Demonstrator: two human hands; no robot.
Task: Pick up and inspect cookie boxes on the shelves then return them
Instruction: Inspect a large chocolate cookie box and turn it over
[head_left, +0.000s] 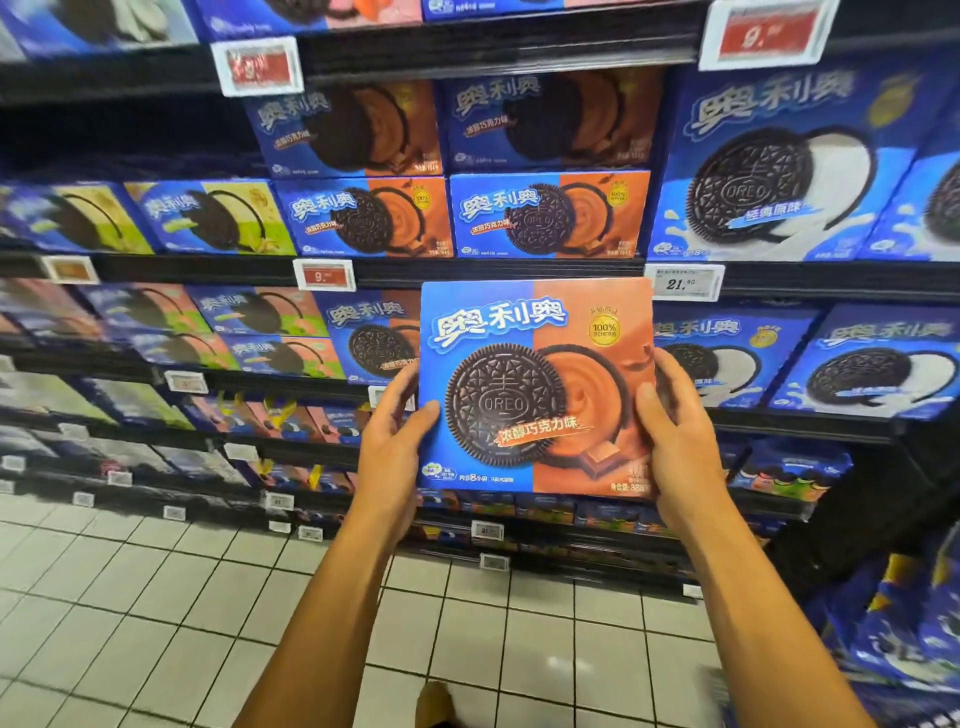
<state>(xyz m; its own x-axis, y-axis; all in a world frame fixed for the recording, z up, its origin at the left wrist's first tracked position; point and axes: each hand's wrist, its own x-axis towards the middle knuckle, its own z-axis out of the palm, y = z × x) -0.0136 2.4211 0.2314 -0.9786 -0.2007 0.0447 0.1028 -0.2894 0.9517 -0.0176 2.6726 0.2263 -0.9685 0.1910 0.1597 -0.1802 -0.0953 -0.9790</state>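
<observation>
I hold a large blue-and-orange chocolate Oreo cookie box (535, 387) upright in front of the shelves, its front facing me. My left hand (397, 441) grips its left edge, thumb on the front and fingers behind. On the right edge, my right hand (675, 431) grips the same way. More boxes of the same flavour (550, 215) stand on the shelf above, and one (371, 338) sits just left of the held box.
Black shelves (493, 270) hold rows of Oreo boxes, with white-cream ones (779, 166) at the right and green ones (213, 218) at the left. Price tags (683, 283) line the shelf edges. White floor tiles (156, 597) lie below. Blue packages (909, 623) stack at the lower right.
</observation>
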